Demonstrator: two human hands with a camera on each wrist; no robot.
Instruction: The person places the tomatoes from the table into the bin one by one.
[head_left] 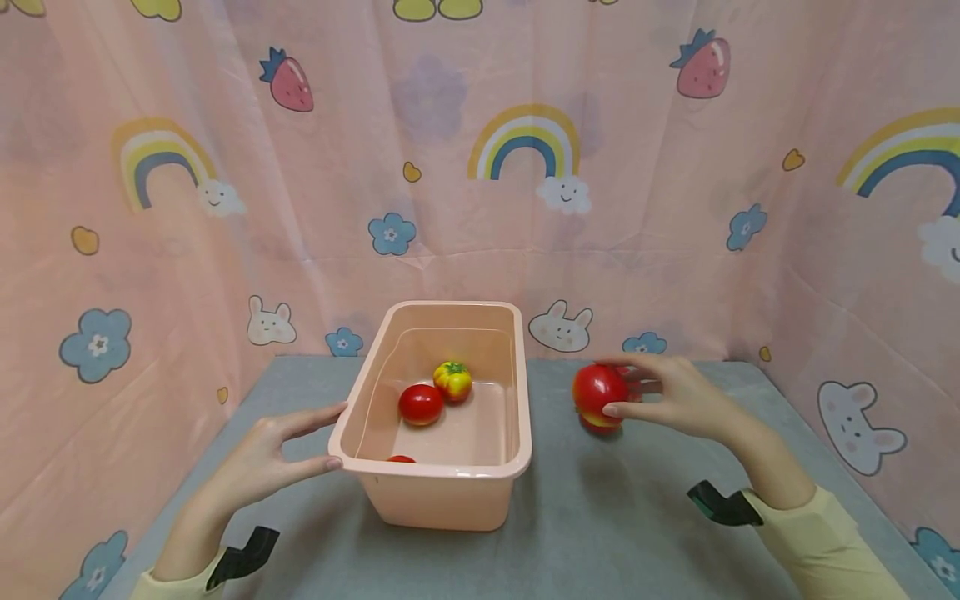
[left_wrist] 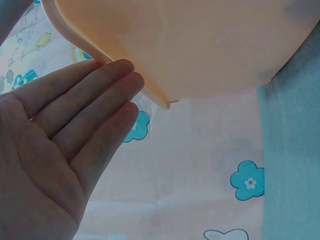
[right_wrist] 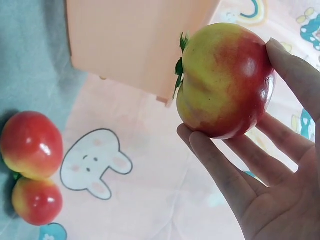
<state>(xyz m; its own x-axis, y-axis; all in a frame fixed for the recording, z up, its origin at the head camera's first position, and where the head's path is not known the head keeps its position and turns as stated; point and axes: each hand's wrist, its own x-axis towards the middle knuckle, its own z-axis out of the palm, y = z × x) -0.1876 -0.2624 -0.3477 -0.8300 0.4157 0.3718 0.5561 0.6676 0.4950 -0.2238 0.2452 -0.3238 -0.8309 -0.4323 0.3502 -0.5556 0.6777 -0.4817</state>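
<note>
My right hand (head_left: 675, 398) holds a red and yellow tomato (right_wrist: 225, 80) with a green leafy stem, gripped between thumb and fingertips above the table, right of the bin. Two more red and yellow tomatoes (right_wrist: 32, 145) lie on the table in the right wrist view; the held one mostly hides them in the head view. With fairly straight fingers, my left hand (left_wrist: 75, 130) touches the left rim of a peach plastic bin (head_left: 431, 469). Inside are a red tomato (head_left: 421, 404), a yellow and red tomato (head_left: 453, 382) with green on top, and a red thing (head_left: 401, 458) mostly hidden by the near wall.
The bin stands on a grey table (head_left: 637, 533), left of its middle. A pink curtain (head_left: 480, 250) printed with rainbows, rabbits and strawberries hangs behind the table and along both sides.
</note>
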